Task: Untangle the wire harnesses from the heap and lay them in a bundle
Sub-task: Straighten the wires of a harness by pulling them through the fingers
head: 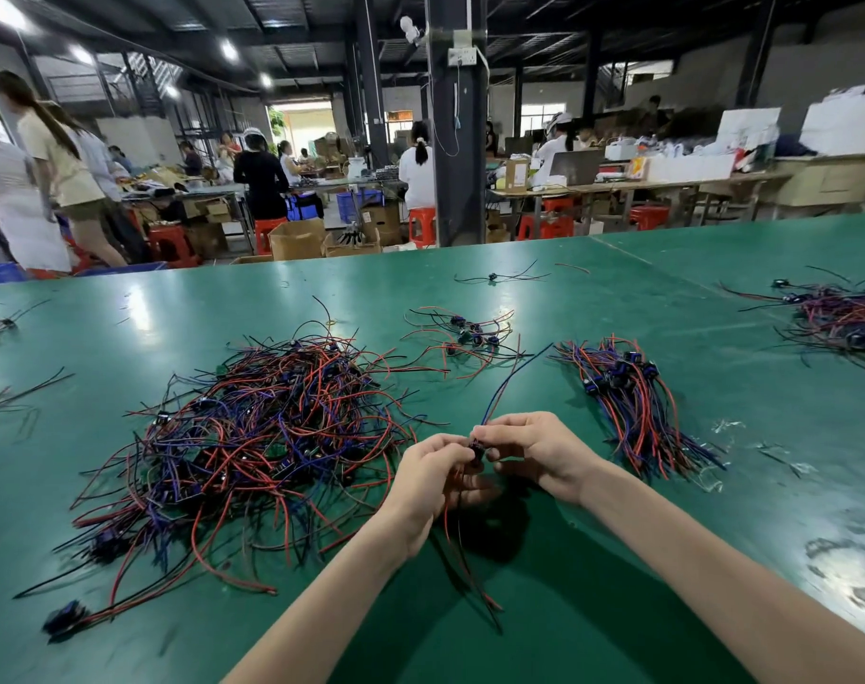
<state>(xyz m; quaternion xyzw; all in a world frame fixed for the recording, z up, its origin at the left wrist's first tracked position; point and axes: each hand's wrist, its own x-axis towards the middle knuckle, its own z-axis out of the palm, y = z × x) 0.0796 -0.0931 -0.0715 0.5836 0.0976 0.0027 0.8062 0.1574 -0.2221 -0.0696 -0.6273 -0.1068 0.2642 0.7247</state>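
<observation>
Left grip (433, 478) and right grip (529, 451) both pinching one harness (476, 449); dangling leads (462, 550) liable to snag heap (253, 427) if swept leftward.

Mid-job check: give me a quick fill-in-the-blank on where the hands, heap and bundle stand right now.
1. The left hand and right hand together pinch one ___.
2. The tangled heap lies to the ___ of the hands.
3. The bundle lies to their ___.
4. The table is ___.
Missing words: harness; left; right; green.
</observation>
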